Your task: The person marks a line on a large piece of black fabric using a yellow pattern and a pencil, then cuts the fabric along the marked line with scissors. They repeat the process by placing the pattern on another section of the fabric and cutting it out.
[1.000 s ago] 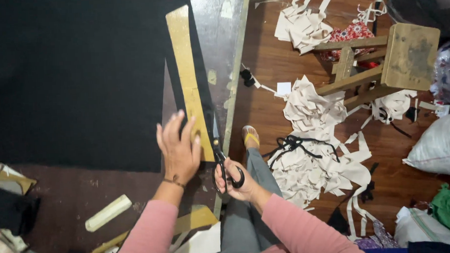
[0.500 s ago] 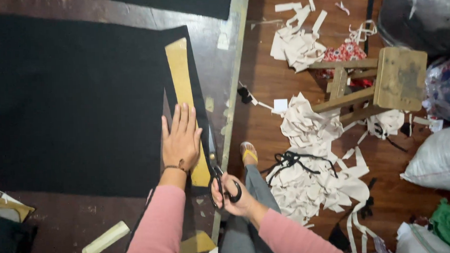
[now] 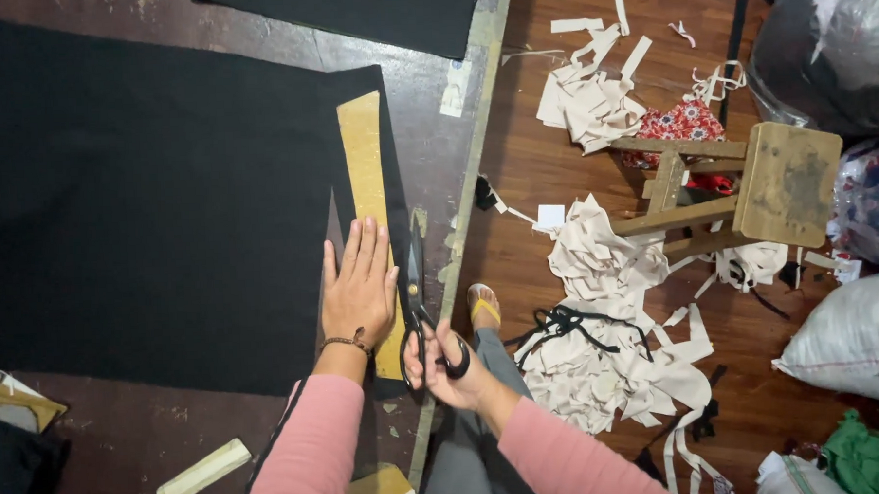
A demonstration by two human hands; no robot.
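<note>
Clearly the left hand point(image 3: 358, 284) lies flat, fingers spread, pressing a tan cardboard pattern point(image 3: 369, 181) onto the black fabric point(image 3: 146, 199) near the desk's right edge. The right hand point(image 3: 449, 365) has its fingers threaded through the handles of the black scissors point(image 3: 417, 296), closed around them, with the blades lying along the pattern's right side. The fabric looks soft and limp, likely to creep unless held down close to the cut; the pattern seems stiff and light. Pale scraps point(image 3: 609, 368) litter the floor beside a wooden stool point(image 3: 788, 181).
</note>
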